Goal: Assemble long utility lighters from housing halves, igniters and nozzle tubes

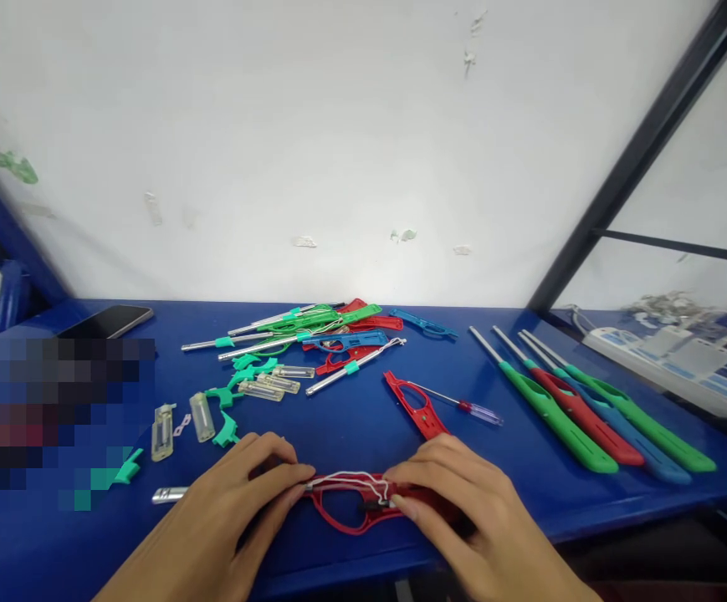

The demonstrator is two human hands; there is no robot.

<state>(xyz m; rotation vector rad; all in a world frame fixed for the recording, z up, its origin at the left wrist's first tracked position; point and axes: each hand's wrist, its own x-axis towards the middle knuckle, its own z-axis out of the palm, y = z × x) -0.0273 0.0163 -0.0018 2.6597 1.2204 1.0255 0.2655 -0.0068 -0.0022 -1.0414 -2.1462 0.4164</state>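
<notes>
Near the table's front edge lies a red lighter half-shell (344,525) with a white wire (347,477) and a small black part (374,505) inside it. My left hand (247,493) pinches the shell's left end, where a metal tube (170,495) sticks out to the left from under the hand. My right hand (463,502) grips the right part of the shell, its thumb and fingers at the wire and the black part. Just behind my right hand rests another red half-shell (418,405), beside a screwdriver (479,413) with a clear purple handle.
Several assembled lighters (564,410) lie at the right. Loose shells and tubes (350,339) are piled at the back middle. Green triggers (226,428) and clear fuel tanks (202,416) sit at the left, with a phone (112,321) behind. A power strip (670,359) is far right.
</notes>
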